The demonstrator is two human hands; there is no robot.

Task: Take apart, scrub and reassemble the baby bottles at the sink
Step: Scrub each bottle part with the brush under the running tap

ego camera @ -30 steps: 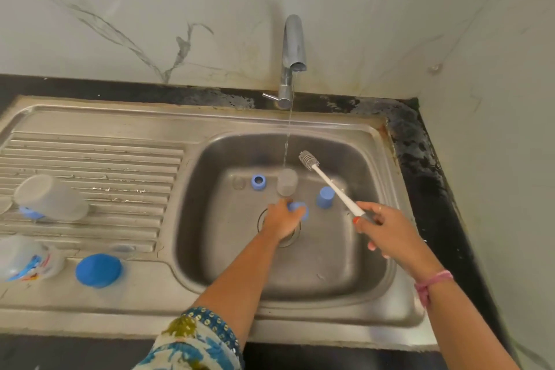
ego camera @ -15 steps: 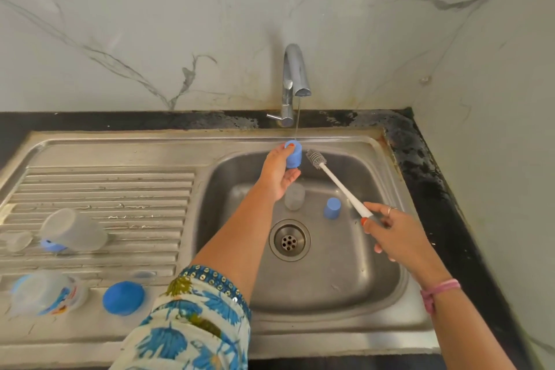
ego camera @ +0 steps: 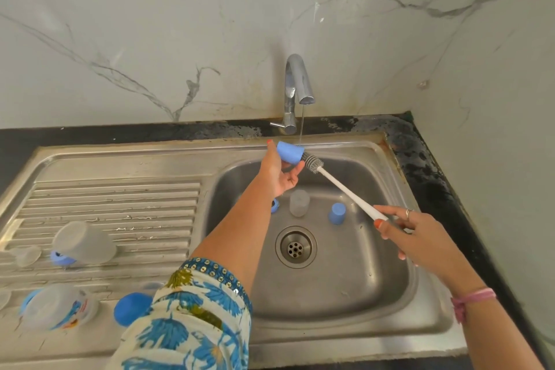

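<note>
While water runs thin from the tap point(ego camera: 300, 84), left hand point(ego camera: 277, 171) raised over the back rim of the sink point(ego camera: 345, 318), fingers and thumb curled round a blue cap point(ego camera: 289, 152) held on its side, open end toward the right. Under the thin stream of water, or just beside it; cannot tell which. Right hand point(ego camera: 420, 239) lower and to the right, fingers pinching the end of a white-handled bottle brush point(ego camera: 345, 191), handle slanting up and left. Grey bristle head touching the cap's open mouth, tip apparently just inside.

Down in the basin, behind the drain point(ego camera: 295, 246): a clear cup-shaped piece point(ego camera: 299, 203) standing upright, a second blue cap point(ego camera: 337, 213) standing to its right, apart from it, and a blue ring point(ego camera: 274, 206) half hidden behind the left forearm.

On the ribbed drainboard point(ego camera: 120, 198) at left: a clear bottle point(ego camera: 82, 245) lying tilted with a blue collar at its lower end, and a small clear teat point(ego camera: 27, 254) just to its left. Nearer the front edge: another bottle point(ego camera: 57, 308) with printed colours, lying on its side, and a round blue lid point(ego camera: 130, 308) beside it, partly covered by the patterned sleeve point(ego camera: 192, 324). Pink band point(ego camera: 471, 299) at the right wrist, ring on a finger of the same hand.
</note>
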